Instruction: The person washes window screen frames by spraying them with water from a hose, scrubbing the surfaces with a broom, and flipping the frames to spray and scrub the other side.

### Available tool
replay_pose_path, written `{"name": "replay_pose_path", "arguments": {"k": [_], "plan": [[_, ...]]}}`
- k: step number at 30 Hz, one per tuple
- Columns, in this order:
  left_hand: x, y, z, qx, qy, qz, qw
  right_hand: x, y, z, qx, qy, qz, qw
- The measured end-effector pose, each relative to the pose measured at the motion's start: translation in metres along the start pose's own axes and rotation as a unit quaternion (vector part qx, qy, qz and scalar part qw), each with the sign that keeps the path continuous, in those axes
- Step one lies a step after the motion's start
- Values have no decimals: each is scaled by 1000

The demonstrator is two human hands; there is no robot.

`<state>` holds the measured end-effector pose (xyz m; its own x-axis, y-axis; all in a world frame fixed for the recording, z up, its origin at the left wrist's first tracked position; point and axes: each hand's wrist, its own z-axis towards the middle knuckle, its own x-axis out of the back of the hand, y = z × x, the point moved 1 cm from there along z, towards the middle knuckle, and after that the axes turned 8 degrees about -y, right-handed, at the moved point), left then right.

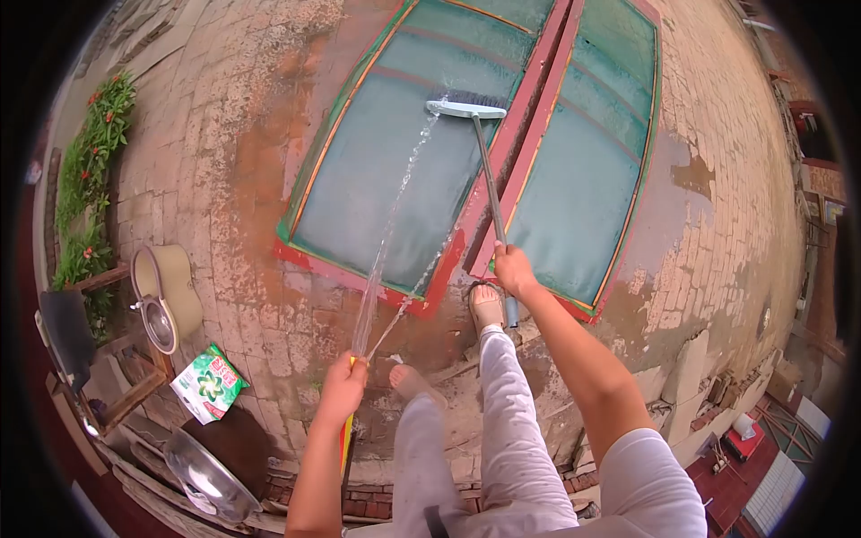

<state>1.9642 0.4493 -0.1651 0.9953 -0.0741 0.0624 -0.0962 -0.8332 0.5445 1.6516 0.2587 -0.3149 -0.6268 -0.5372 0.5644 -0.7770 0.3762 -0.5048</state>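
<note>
- Yellow hose (347,439) was gripped in the left hand (341,387), fingers closed round it near its upper end.
- Water (386,231) was thrown forward from the hose in 2 streams: 1 carried up to the broom's brush head, 1 thinner and directed towards the gap side of the left panel.
- Broom (488,170) was grasped in the right hand (514,269), fingers wrapped about the grey handle; a blue end was seen below the fist.
- Brush head, pale with dark bristles, was held over the upper part of the left panel (377,188), beside its inner red edge.
- Right panel (567,215) was laid alongside, a narrow gap between the 2; both were framed in red and green and looked wet.
- Right foot (486,307) was placed at the near end of the gap.
- Brick paving (220,260) was darkened by wet around the panels.
- To the left, detergent bag (210,385), beige tub (170,287), metal basin (212,475) and red-flowered plants (90,175) were noted.
</note>
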Motion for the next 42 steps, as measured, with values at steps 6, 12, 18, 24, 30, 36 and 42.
{"name": "replay_pose_path", "arguments": {"k": [6, 12, 18, 24, 30, 36, 42], "plan": [[-5, -1, 5, 33, 50, -15, 998, -11, -156, 67, -74, -175, 137, 972], [6, -2, 13, 35, 72, -9, 997, 59, -26, 18, -124, -101, 152, 975], [12, 5, 3, 29, 73, -8, 997, 45, 8, 3, -109, -67, 126, 984], [13, 16, -24, 43, 89, -32, 995, 20, -131, 75, -75, -138, 146, 977], [27, 14, -26, 30, 116, -21, 993, 79, -55, 76, -125, -112, 190, 967], [25, 14, -26, 38, 121, -24, 992, 41, -140, 80, -156, -68, 330, 929], [11, -2, -17, 24, 80, -5, 997, -9, -168, 74, -122, -133, 324, 929]]}}
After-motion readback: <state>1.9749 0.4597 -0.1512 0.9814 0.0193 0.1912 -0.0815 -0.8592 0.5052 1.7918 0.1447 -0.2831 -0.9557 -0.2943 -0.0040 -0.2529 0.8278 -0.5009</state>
